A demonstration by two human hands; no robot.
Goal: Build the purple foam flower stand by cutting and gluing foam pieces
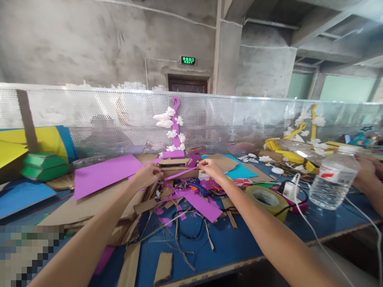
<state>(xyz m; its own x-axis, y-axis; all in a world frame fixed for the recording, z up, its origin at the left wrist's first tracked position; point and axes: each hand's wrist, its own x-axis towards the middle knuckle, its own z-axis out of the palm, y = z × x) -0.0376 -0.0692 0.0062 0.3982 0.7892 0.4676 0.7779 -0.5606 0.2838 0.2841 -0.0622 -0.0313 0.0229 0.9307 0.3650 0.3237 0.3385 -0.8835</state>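
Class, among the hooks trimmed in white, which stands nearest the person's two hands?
The purple hook, straight ahead beyond the left hand and right hand; the yellow hooks are farther off, to the right.

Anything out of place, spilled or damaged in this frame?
Mainly clutter stands out: purple scraps and cardboard offcuts lie strewn across the blue table on the near side of the left hand and right hand, in no order. I see no spill; the plastic bottle stands upright.
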